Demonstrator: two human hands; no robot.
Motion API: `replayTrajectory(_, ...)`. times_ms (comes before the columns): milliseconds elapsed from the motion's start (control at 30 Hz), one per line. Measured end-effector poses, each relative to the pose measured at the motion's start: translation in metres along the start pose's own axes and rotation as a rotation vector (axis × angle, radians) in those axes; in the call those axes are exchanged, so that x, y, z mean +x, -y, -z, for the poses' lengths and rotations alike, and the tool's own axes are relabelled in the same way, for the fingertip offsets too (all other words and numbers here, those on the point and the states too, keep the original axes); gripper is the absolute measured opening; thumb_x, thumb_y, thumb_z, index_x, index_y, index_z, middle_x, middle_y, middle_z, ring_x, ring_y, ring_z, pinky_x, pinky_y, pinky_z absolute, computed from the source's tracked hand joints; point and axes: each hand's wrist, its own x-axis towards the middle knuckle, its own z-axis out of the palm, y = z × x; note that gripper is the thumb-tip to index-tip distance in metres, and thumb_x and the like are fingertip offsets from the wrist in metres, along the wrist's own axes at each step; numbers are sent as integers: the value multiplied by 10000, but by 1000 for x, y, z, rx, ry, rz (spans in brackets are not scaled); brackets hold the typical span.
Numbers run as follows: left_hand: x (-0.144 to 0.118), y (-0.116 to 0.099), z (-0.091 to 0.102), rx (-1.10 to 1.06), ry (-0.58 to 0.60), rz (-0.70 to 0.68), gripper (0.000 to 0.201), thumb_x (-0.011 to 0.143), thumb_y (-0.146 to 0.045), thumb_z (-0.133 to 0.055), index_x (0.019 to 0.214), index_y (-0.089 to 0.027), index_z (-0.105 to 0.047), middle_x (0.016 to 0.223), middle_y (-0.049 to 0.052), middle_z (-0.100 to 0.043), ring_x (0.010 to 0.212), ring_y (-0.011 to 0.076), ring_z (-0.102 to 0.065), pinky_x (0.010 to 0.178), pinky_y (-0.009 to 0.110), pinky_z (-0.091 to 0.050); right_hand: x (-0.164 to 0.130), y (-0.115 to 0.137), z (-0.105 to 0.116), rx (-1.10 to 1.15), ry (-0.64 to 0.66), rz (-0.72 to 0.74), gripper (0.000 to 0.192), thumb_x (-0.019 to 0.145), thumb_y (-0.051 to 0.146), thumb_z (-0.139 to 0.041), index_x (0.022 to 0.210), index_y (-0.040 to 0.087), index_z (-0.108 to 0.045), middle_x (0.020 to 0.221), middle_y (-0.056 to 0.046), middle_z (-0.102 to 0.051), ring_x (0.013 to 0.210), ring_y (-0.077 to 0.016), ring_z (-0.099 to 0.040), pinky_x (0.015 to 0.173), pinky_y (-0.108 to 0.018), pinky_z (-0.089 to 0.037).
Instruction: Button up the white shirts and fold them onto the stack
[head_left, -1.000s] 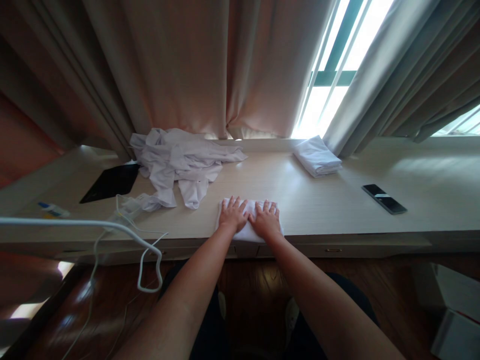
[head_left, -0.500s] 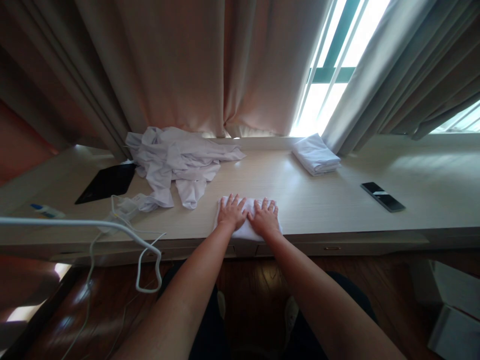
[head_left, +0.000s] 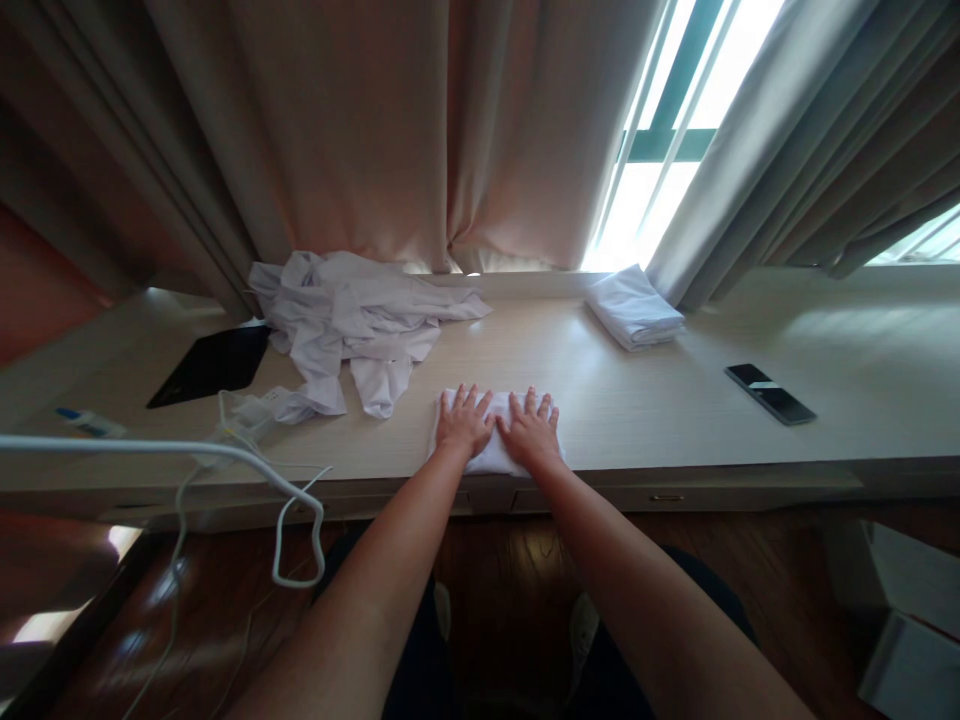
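Left hand [head_left: 463,428] and right hand [head_left: 531,435] both lie flat, fingers spread, gripping nothing, pressed side by side on a small folded white cloth [head_left: 491,455] at the near edge of the desk [head_left: 600,400]. Crumpled white clothes [head_left: 352,325] sit toward the back left, a folded stack [head_left: 634,308] at the back right, a phone [head_left: 770,393] toward the right end. Risk: the cloth sits right at the near edge, so a push toward the body could slide it off, and uneven pressure could skew the fold.

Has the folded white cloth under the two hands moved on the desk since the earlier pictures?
No. The folded white cloth lies at the same spot by the desk's front edge, equally far from the black phone; only the camera shifted slightly.
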Motion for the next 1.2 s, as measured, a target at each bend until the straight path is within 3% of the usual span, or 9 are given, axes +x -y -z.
replayTrajectory(400,29,4,-3,-24,11,53,605,964,-524,-241,1545,-361,-284,1635,9,-251,1526,289,-87,1202,588,40,40,-5,-7,-11,4,38,802,931,723,-146,1593,272,-116,1664,-116,-49,1501,-414,24,1141,-644,3)
replayTrajectory(733,60,10,-11,-25,-22,50,618,962,-547,-226,1541,-346,-304,1629,25,-266,1519,302,-110,1197,596,32,71,-6,-9,-36,-2,64,712,979,623,-124,1588,257,-160,1659,-124,-89,1511,-369,43,1135,-615,110)
replayTrajectory(967,83,12,-15,-12,-21,100,608,960,-544,-237,1535,-360,-315,1624,0,-279,1520,294,-105,1203,590,28,101,-8,-7,-16,65,73,704,981,617,-140,1589,263,-152,1661,-116,-81,1512,-367,-6,1157,-603,-18)
replayTrajectory(1200,104,17,-19,-25,-45,72,614,958,-541,-242,1541,-356,-300,1621,16,-284,1516,308,-114,1197,602,23,122,-11,-13,-5,35,89,709,974,629,-138,1591,281,-131,1669,-74,-51,1509,-375,16,1157,-613,-39)
